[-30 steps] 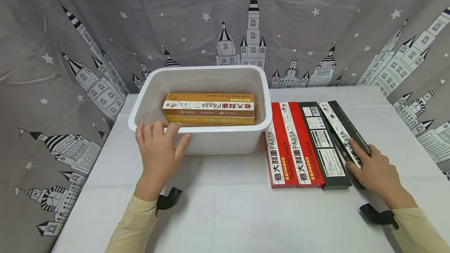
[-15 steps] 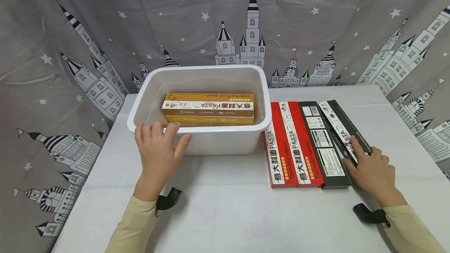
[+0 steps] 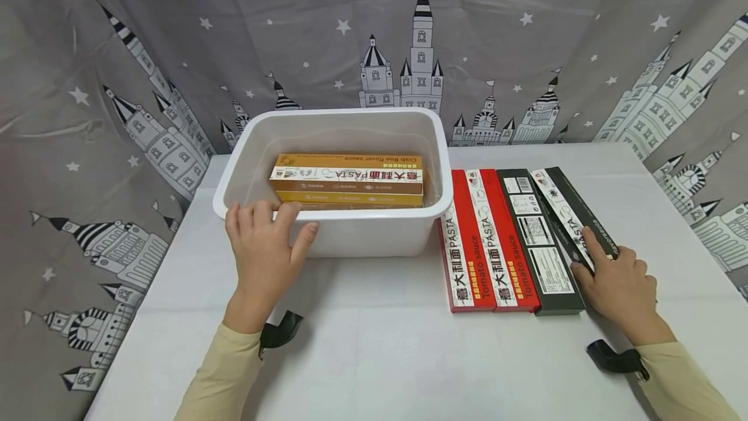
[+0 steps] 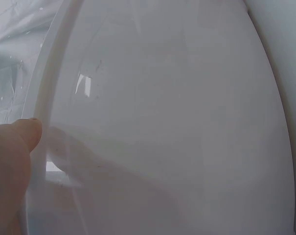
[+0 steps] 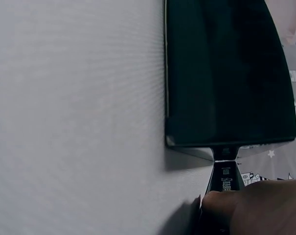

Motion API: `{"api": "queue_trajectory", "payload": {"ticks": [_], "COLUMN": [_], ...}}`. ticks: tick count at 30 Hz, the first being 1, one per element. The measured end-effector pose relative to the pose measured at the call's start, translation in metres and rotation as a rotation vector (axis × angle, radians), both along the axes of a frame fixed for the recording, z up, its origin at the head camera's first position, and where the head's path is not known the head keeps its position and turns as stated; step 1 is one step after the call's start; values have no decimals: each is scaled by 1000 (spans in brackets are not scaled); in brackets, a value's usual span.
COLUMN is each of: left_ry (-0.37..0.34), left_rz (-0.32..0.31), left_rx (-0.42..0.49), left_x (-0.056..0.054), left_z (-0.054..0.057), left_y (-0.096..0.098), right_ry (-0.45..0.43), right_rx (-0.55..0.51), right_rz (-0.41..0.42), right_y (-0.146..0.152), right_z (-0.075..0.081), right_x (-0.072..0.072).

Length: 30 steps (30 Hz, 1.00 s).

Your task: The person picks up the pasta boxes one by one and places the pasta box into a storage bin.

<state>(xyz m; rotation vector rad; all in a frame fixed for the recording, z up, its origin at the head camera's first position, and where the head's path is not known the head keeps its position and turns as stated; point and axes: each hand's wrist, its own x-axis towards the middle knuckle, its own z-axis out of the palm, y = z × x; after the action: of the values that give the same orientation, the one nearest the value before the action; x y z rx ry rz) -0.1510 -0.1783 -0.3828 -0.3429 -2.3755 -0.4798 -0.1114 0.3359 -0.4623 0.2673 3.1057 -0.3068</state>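
Note:
My left hand [image 3: 263,245] holds the near rim of a white plastic bin [image 3: 362,236] toward its left end. Its fingers go over the rim; in the left wrist view the thumb [image 4: 28,132] is at the rim. Inside the bin lie orange-brown pasta boxes [image 3: 347,175]. My right hand [image 3: 622,281] grips the near part of a slanted black pasta box [image 3: 575,210], thumb on the left side and index finger on top. In the right wrist view the thumb touches that box [image 5: 225,178], beside the dark end of a neighbouring black box [image 5: 231,78].
Two red tomato-sauce pasta boxes [image 3: 470,245] and one black pasta box [image 3: 540,245] with white labels lie side by side, right of the bin. A white cloth covers the table [image 3: 409,349]. Behind hangs a grey castle-print curtain [image 3: 280,12].
My right hand has shifted slightly left along the slanted black box, mostly in the first half second. The left hand and the bin stay in place.

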Motion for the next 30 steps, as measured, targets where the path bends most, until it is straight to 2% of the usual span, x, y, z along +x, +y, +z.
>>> {"api": "queue_trajectory", "payload": {"ticks": [30], "left_ry": [-4], "left_rz": [0], "left_rx": [-3], "left_x": [1], "left_z": [0], "left_y": [0], "right_ry": [5], "right_rx": [-16], "right_rz": [6], "right_y": [1], "right_z": [2], "right_x": [1]}}
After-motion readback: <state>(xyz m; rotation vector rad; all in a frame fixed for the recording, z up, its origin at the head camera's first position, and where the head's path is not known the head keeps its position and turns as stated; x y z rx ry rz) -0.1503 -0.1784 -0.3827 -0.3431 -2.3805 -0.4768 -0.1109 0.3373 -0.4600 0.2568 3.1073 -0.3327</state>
